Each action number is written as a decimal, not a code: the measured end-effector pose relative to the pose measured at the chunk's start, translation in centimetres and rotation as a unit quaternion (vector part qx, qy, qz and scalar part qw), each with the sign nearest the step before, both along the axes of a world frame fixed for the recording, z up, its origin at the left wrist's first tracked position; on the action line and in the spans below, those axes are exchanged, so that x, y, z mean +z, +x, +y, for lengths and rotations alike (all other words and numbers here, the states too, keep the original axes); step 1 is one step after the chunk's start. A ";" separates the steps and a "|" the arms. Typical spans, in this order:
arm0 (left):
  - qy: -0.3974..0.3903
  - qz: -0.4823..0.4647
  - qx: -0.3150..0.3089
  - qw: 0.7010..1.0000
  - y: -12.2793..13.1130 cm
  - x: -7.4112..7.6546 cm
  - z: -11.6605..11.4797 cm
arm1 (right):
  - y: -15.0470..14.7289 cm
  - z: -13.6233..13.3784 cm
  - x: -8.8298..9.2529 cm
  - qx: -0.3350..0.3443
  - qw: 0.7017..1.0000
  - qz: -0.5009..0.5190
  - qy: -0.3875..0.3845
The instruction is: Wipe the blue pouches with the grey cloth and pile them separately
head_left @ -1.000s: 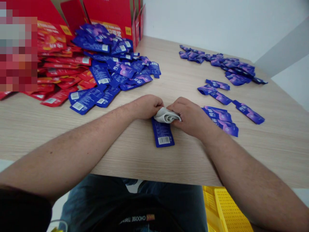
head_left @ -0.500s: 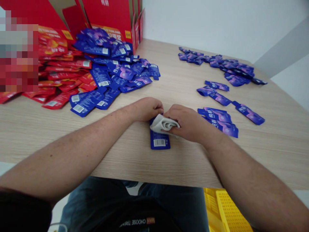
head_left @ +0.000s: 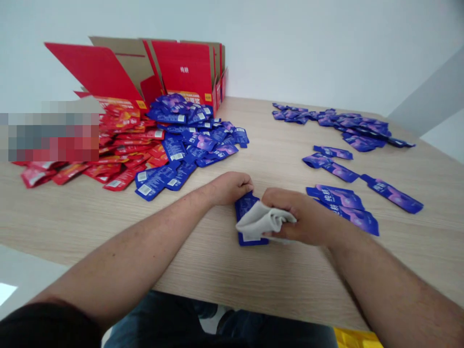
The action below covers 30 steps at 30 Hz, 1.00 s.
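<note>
An open red carton (head_left: 184, 72) stands at the far edge of the pale wood-grain table (head_left: 282, 130), with red sachets (head_left: 123, 166) and blue sachets (head_left: 203, 140) heaped before it. More blue sachets (head_left: 337, 121) lie spread on the right.

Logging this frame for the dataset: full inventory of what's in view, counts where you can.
white wall: one, white, behind the table
table: one, light wood-grain, centre
cardboard box: one, red, open, far left of the table
red sachets: many, uncountable, heaped left, partly pixelated
blue sachet pile: many, uncountable, blue-purple, beside the red sachets
sachet row: many, blue-purple, far right
loose sachets: six, blue-purple, right
blue sachet: one, blue, front centre, under the cloth
cloth: one, off-white, on the blue sachet
yellow crate: one, yellow, below the table edge, barely visible
jeans: one pair, blue, below the table
black sleeve: one, black, left arm
left hand: one, at the blue sachet's top edge
right hand: one, holding the cloth
</note>
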<state>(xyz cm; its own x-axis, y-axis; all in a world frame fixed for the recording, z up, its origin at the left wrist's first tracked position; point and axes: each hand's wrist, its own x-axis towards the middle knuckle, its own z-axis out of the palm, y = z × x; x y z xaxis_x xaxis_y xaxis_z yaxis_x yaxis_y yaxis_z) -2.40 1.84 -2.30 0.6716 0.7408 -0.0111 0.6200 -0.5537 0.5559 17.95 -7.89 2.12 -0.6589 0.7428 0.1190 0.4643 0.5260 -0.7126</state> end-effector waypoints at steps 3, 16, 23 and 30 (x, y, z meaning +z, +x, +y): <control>0.004 -0.093 0.057 0.994 -0.7 0.0 0.4 | 1.6 1.6 -1.2 -0.239 0.968 0.080 0.007; 0.127 -0.532 0.442 0.711 -6.2 0.7 6.2 | 3.0 3.4 -2.6 -0.365 0.927 0.082 0.011; -0.034 -0.675 0.514 0.528 -8.2 0.7 8.2 | 1.8 2.8 -2.2 -0.321 0.947 0.007 -0.012; -0.019 -0.659 0.530 0.533 -8.2 0.2 8.7 | 1.6 2.8 -2.2 -0.313 0.949 -0.018 -0.015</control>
<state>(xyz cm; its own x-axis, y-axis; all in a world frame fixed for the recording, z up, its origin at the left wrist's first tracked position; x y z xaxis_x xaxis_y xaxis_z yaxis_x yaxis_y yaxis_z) -10.58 10.52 -2.11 -0.6818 0.7276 -0.0763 -0.3701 -0.2530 0.8939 19.56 -5.05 -0.04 -0.0899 0.9929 0.0775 0.7033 0.1184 -0.7010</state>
